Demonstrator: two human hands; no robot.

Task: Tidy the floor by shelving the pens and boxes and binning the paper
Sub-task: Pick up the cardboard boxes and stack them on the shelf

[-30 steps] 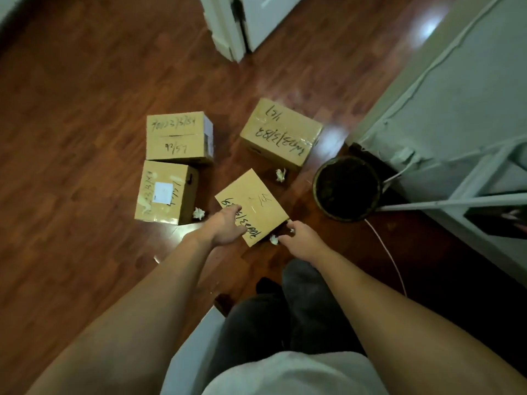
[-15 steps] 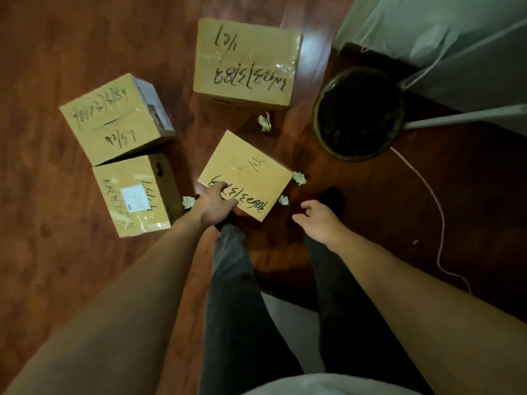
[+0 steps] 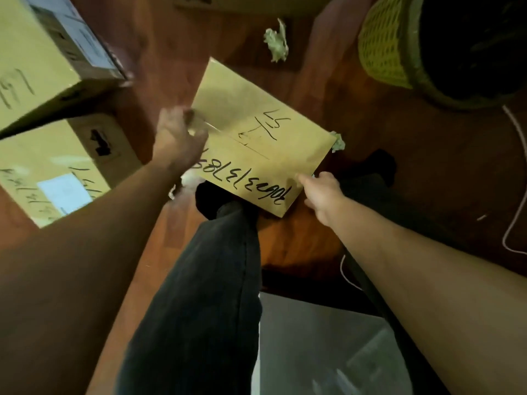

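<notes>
A flat brown box (image 3: 256, 132) with black handwritten numbers lies tilted in the middle of the wooden floor. My left hand (image 3: 179, 138), blurred, curls over the box's left edge. On the near right corner my right hand (image 3: 322, 192) has its fingers against the edge. The near corner of the box overlaps my dark shoe. One crumpled paper (image 3: 276, 41) lies beyond the box, a second paper ball (image 3: 338, 142) sits at its right corner, and a third scrap (image 3: 182, 183) shows under my left wrist. No pens are visible.
Two more brown boxes (image 3: 28, 67) (image 3: 57, 172) stand at the left. A yellow-green mesh bin (image 3: 382, 47) with a dark inside is at the top right. A thin white cable (image 3: 516, 166) trails on the right. A pale grey surface (image 3: 328, 352) lies behind my legs.
The view has dropped much closer to the floor. My right hand has moved from open air onto the box's near right corner, and my left hand has slid further up its left edge.
</notes>
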